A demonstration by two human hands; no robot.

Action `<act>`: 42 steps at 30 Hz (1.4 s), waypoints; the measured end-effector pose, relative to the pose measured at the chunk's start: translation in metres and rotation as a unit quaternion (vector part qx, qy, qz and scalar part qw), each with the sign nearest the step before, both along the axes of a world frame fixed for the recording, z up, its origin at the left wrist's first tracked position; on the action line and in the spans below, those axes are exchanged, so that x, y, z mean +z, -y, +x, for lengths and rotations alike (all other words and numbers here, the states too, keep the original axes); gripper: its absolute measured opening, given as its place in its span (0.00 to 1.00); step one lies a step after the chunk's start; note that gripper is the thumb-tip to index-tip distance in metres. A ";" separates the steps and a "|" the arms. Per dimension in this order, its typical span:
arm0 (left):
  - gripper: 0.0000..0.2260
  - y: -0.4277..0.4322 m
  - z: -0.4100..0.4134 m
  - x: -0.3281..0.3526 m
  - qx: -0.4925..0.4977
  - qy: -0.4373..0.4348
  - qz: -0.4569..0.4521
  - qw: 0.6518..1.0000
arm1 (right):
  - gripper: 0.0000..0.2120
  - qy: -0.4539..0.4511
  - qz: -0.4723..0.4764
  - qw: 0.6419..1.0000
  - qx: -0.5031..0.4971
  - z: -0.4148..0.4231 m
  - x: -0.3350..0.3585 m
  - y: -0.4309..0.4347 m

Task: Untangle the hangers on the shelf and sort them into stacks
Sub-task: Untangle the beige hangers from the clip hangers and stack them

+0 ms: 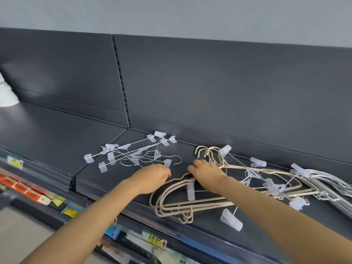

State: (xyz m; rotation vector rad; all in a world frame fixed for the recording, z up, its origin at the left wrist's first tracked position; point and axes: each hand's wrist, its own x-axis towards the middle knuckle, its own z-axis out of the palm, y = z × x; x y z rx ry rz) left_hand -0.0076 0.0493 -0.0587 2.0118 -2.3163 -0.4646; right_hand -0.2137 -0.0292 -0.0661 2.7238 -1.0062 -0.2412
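place: shop aisle | fixture: dark grey metal display shelf [57, 134], slotted upright [122, 82] between back panels [228, 88] | shelf edges: strips of coloured price labels [155, 241], some blurred

White hangers [335, 182] partly off R edge; price tags [155, 241] illegible.

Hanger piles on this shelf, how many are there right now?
3: clip hangers at left; beige hangers, tangled with more clip ones, in the middle; white hangers at the right edge, cut off by the frame, so more may be hidden.
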 end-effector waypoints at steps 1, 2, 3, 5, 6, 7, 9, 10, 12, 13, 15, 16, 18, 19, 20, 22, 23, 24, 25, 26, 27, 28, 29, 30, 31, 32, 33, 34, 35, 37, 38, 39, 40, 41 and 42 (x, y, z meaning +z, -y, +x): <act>0.15 -0.001 0.003 0.000 0.004 0.007 0.005 1.000 | 0.19 -0.002 -0.009 1.000 0.003 0.000 0.000 0.000; 0.16 -0.002 0.007 0.000 0.008 0.015 0.008 1.000 | 0.18 -0.006 -0.021 1.000 0.010 -0.001 0.000 0.001; 0.16 -0.003 0.010 -0.001 0.011 0.020 0.010 1.000 | 0.17 -0.013 -0.032 0.999 0.019 -0.003 -0.001 0.002; 0.16 -0.005 0.014 -0.003 0.019 0.024 0.010 0.999 | 0.16 -0.025 -0.042 0.998 0.032 -0.006 -0.002 0.004; 0.16 -0.005 0.015 -0.004 0.022 0.023 0.010 0.999 | 0.15 -0.025 -0.037 0.998 0.033 -0.008 -0.001 0.005; 0.16 -0.006 0.015 -0.003 0.023 0.023 0.010 0.999 | 0.15 -0.025 -0.029 0.999 0.031 -0.010 0.000 0.005; 0.15 -0.007 0.015 -0.002 0.023 0.025 0.012 0.999 | 0.15 -0.020 -0.006 0.999 0.026 -0.013 0.005 0.006; 0.15 -0.008 0.014 0.000 0.023 0.022 0.011 0.999 | 0.15 -0.020 0.003 1.000 0.023 -0.014 0.009 0.005; 0.16 -0.009 0.009 0.003 0.021 -0.006 -0.003 1.000 | 0.15 -0.021 -0.001 0.999 0.026 -0.017 0.017 0.005; 0.18 -0.009 0.004 0.007 0.020 -0.035 -0.010 0.999 | 0.15 -0.020 -0.013 0.999 0.030 -0.019 0.022 0.005; 0.21 -0.006 -0.012 0.016 0.023 -0.122 -0.016 0.992 | 0.13 0.005 -0.071 0.996 0.060 -0.020 0.033 0.003; 0.21 -0.003 -0.021 0.022 0.031 -0.169 -0.008 0.985 | 0.12 0.025 -0.110 0.990 0.079 -0.020 0.037 0.005; 0.17 0.003 -0.036 0.035 0.049 -0.236 0.020 0.970 | 0.16 0.045 -0.153 0.984 0.085 -0.021 0.051 0.003; 0.15 0.007 -0.041 0.041 0.050 -0.247 0.025 0.968 | 0.17 0.059 -0.167 0.981 0.082 -0.022 0.057 0.002; 0.13 0.011 -0.044 0.047 0.047 -0.247 0.022 0.968 | 0.17 0.071 -0.179 0.978 0.083 -0.023 0.062 0.001; 0.08 0.018 -0.047 0.056 0.049 -0.230 0.006 0.972 | 0.17 0.096 -0.201 0.970 0.092 -0.028 0.070 0.001; 0.06 0.021 -0.048 0.060 0.055 -0.211 -0.011 0.976 | 0.16 0.111 -0.213 0.967 0.090 -0.029 0.073 0.002; 0.05 0.024 -0.049 0.063 0.058 -0.179 -0.038 0.981 | 0.15 0.126 -0.227 0.962 0.083 -0.030 0.076 0.002; 0.06 0.026 -0.052 0.067 0.063 -0.134 -0.070 0.987 | 0.15 0.140 -0.237 0.958 0.076 -0.031 0.078 0.003; 0.07 0.027 -0.055 0.070 0.067 -0.090 -0.099 0.989 | 0.14 0.154 -0.242 0.956 0.071 -0.032 0.079 0.003; 0.09 0.027 -0.058 0.072 0.070 -0.052 -0.126 0.988 | 0.14 0.165 -0.244 0.953 0.068 -0.032 0.081 0.003; 0.10 0.027 -0.062 0.075 0.070 -0.018 -0.153 0.986 | 0.14 0.172 -0.246 0.952 0.065 -0.033 0.081 0.003; 0.10 0.028 -0.066 0.076 0.066 0.012 -0.178 0.982 | 0.14 0.178 -0.247 0.950 0.063 -0.035 0.082 0.003; 0.11 0.029 -0.069 0.077 0.058 0.040 -0.200 0.977 | 0.15 0.182 -0.245 0.950 0.059 -0.037 0.083 0.003; 0.11 0.029 -0.071 0.077 0.050 0.061 -0.217 0.973 | 0.16 0.191 -0.243 0.950 0.053 -0.039 0.083 0.004; 0.12 0.030 -0.073 0.076 0.043 0.070 -0.230 0.970 | 0.17 0.200 -0.237 0.949 0.047 -0.042 0.084 0.004; 0.13 0.031 -0.073 0.075 0.039 0.074 -0.242 0.967 | 0.18 0.209 -0.227 0.950 0.040 -0.044 0.086 0.004; 0.13 0.032 -0.072 0.074 0.038 0.075 -0.256 0.963 | 0.20 0.213 -0.210 0.954 0.028 -0.048 0.089 0.004; 0.12 0.034 -0.069 0.073 0.040 0.075 -0.268 0.960 | 0.24 0.209 -0.188 0.960 0.016 -0.052 0.091 0.003; 0.12 0.037 -0.061 0.071 0.053 0.069 -0.282 0.955 | 0.32 0.191 -0.157 0.969 -0.011 -0.065 0.095 0.000; 0.12 0.038 -0.057 0.069 0.061 0.067 -0.284 0.955 | 0.34 0.191 -0.152 0.969 -0.028 -0.073 0.097 -0.003; 0.12 0.038 -0.053 0.067 0.068 0.066 -0.288 0.953 | 0.35 0.204 -0.158 0.965 -0.046 -0.082 0.097 -0.005; 0.13 0.038 -0.048 0.063 0.075 0.061 -0.295 0.951 | 0.34 0.225 -0.166 0.958 -0.064 -0.092 0.095 -0.007; 0.13 0.037 -0.044 0.060 0.081 0.053 -0.304 0.948 | 0.34 0.249 -0.174 0.949 -0.088 -0.104 0.091 -0.008; 0.13 0.036 -0.040 0.057 0.086 0.044 -0.313 0.945 | 0.32 0.274 -0.177 0.938 -0.118 -0.115 0.086 -0.008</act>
